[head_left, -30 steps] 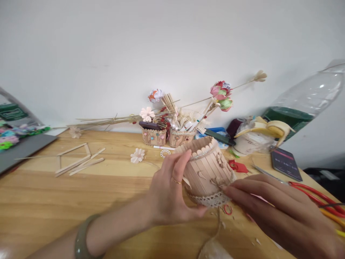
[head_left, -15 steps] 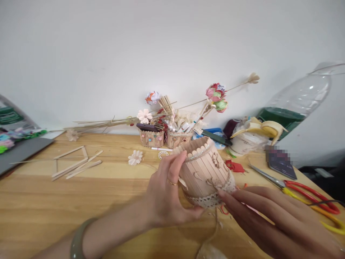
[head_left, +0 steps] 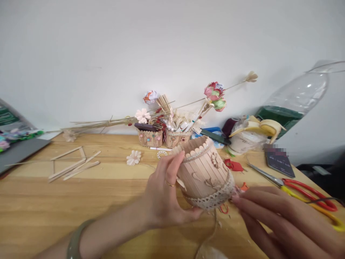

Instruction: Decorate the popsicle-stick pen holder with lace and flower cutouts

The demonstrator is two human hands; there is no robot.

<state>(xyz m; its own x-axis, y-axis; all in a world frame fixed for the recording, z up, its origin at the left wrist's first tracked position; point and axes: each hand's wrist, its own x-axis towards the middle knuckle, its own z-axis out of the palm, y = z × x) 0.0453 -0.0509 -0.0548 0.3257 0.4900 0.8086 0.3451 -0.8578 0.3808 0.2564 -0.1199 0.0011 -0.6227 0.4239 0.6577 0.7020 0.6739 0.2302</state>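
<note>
My left hand (head_left: 164, 194) is wrapped round a round pot made of popsicle sticks (head_left: 201, 169), tilted above the table with its scalloped rim up and to the left. Small wooden flowers and leaves decorate its side. White lace trim (head_left: 212, 197) circles the lower edge. At the pot's lower right, my right hand (head_left: 283, 216) has thumb and fingers pinched together near the end of the lace. A small pinkish bit shows at the fingertips, too small to name.
Scissors (head_left: 279, 181) with red and yellow handles and a phone (head_left: 279, 162) lie on the right. Two decorated stick boxes (head_left: 151, 139) stand by the wall. Loose popsicle sticks (head_left: 77, 169) and a white flower (head_left: 133, 157) lie left of the pot. A large bottle (head_left: 293, 100) leans behind.
My right hand has moved slightly right, from the lace on the pot's front to the pot's lower right edge. My left hand keeps its hold. The whole view has shifted a little.
</note>
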